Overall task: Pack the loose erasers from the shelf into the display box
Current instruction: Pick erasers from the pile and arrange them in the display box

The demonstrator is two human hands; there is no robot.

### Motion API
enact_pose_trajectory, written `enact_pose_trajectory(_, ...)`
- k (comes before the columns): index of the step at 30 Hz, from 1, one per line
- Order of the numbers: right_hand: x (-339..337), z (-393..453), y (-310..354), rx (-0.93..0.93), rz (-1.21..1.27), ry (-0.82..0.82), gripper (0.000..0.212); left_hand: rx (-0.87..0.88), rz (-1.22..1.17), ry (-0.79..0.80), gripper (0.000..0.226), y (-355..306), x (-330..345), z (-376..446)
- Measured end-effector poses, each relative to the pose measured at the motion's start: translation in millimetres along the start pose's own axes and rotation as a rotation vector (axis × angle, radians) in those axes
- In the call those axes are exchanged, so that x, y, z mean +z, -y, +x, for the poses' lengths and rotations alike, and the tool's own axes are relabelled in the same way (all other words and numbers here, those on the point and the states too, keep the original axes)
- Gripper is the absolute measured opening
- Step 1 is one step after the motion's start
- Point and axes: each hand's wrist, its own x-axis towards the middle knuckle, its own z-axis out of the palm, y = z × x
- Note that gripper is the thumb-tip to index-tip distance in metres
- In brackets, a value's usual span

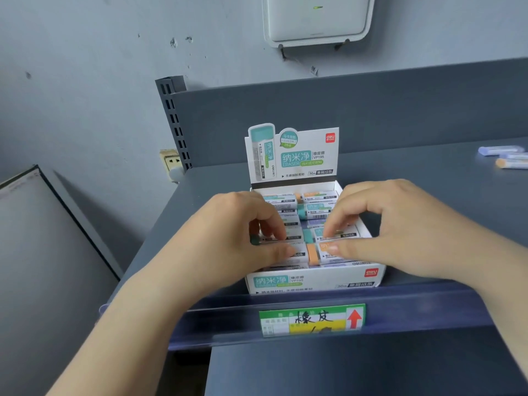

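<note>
The white display box (311, 281) stands on the dark grey shelf (428, 195), its printed header card (297, 155) upright at the back. Two columns of sleeved erasers (317, 208) with teal, orange and purple ends fill it. My left hand (237, 238) reaches into the left column, and its thumb and curled fingers pinch an eraser there. In the right column, my right hand (394, 230) pinches an orange-ended eraser (325, 251) between thumb and fingertips. Two loose erasers, one purple (500, 150) and one orange-ended (511, 162), lie far right on the shelf.
A price label (311, 320) with a red arrow sits in the shelf's front rail. The slotted shelf upright (174, 121) and back panel rise behind the box. A wall socket (170, 161) is at the left, and a white device (317, 18) hangs on the wall.
</note>
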Motion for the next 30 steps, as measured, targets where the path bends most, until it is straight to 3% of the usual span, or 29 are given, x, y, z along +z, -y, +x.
enact_pose_trajectory(16, 5, -2, 4, 0.061, -0.048, -0.055, 0.013, 0.066, 0.011, 0.024, 0.005, -1, 2, -2)
enact_pose_trajectory(22, -3, -16, 0, 0.02, -0.029, -0.24, 0.004, 0.091, 0.123, -0.094, 0.01, -21, 7, 1)
enact_pose_trajectory(27, -36, -45, -19, -0.02, -0.417, -0.379, 0.008, 0.179, 0.317, -0.247, 0.019, -68, 26, 18)
enact_pose_trajectory(30, -58, -69, -35, -0.009, -0.643, -0.343, 0.016, 0.252, 0.352, -0.295, 0.024, -105, 47, 32)
